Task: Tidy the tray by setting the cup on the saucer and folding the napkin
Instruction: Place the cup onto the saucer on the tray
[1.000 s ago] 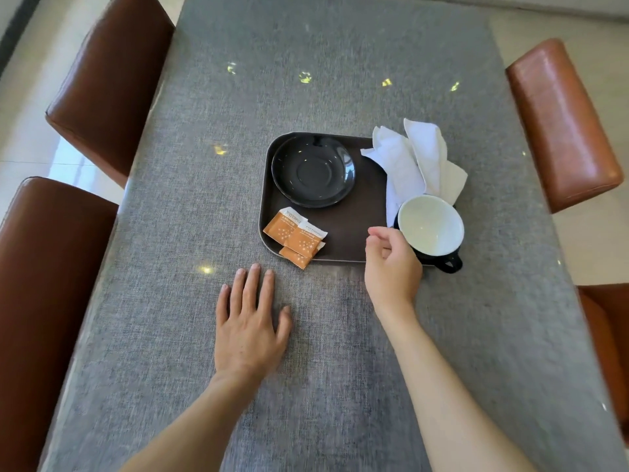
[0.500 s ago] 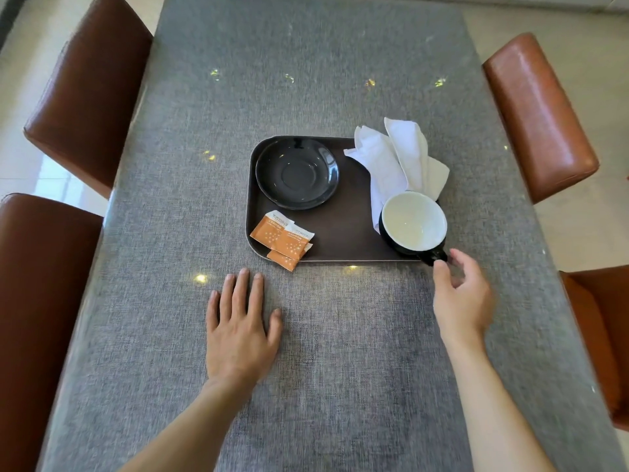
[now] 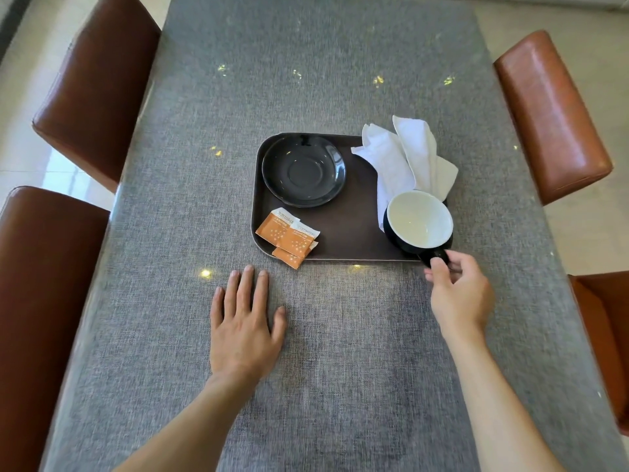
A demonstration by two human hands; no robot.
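A dark brown tray [image 3: 354, 233] lies on the grey table. An empty black saucer [image 3: 303, 171] sits in its far left corner. The cup [image 3: 419, 220], black outside and white inside, stands at the tray's near right corner, partly on a crumpled white napkin [image 3: 405, 158] that spills over the tray's right edge. My right hand [image 3: 457, 291] is at the cup's black handle, thumb and fingers closing around it. My left hand [image 3: 243, 321] rests flat on the table in front of the tray, fingers spread.
Orange sugar packets [image 3: 287, 237] lie at the tray's near left corner, one overhanging the rim. Brown leather chairs stand on the left [image 3: 85, 93] and on the right [image 3: 551, 117] of the table.
My right hand moved from the tray's near edge around to the cup's right side and has closed in on its handle. The left hand stayed flat.
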